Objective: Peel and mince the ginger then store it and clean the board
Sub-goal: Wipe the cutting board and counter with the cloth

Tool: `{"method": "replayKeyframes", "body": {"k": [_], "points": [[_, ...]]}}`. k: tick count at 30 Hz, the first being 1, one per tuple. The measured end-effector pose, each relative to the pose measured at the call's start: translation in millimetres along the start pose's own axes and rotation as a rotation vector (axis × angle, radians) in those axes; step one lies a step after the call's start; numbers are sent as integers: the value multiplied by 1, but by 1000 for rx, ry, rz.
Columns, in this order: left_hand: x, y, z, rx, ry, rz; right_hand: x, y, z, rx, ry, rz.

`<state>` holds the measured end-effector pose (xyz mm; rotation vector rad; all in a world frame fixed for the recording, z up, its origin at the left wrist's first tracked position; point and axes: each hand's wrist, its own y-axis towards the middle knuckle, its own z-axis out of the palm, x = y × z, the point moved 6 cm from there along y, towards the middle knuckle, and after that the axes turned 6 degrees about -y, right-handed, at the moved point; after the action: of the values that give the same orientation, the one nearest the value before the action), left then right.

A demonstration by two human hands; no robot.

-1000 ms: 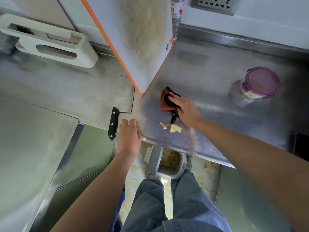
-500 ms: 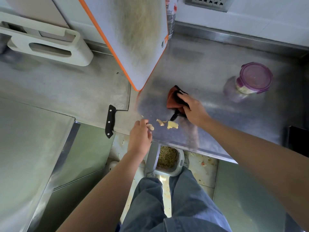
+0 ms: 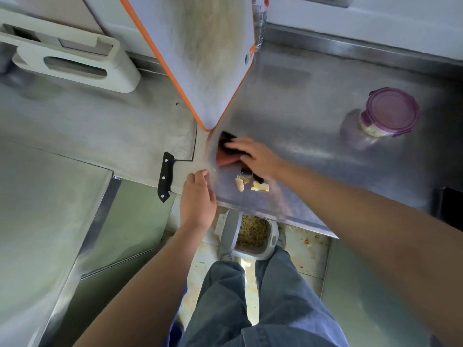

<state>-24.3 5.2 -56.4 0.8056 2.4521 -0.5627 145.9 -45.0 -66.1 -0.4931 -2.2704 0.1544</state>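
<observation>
Ginger scraps (image 3: 260, 187) lie on the tabletop (image 3: 313, 146) near its front edge, between the hands: right hand (image 3: 255, 156), flat on the cloth (image 3: 225, 159), just behind them; left hand (image 3: 198, 199), fingers curled at the edge beside them, contents not discernible.

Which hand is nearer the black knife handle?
Left. The left hand sits at the edge of the counter, just beside the knife handle; the right hand is farther off, pressing the cloth.
</observation>
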Motion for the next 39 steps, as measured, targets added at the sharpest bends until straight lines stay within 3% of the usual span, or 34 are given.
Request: {"method": "replayKeyframes", "body": {"k": [5, 8, 26, 31, 37, 39], "points": [[0, -2, -2, -31, -38, -37, 12, -4, 21, 310, -40, -53], [0, -2, -1, -18, -19, -44, 8, -16, 18, 335, -66, -73], [-10, -25, 20, 166, 254, 111, -18, -137, 34, 31, -8, 105], [-8, -27, 22, 211, 258, 105, -15, -158, 41, 26, 33, 132], [-7, -29, 25, 226, 264, 102, -34, -145, -11, -389, 232, 318], [-7, -29, 24, 220, 270, 101, -44, -136, -18, -431, 213, 358]]}}
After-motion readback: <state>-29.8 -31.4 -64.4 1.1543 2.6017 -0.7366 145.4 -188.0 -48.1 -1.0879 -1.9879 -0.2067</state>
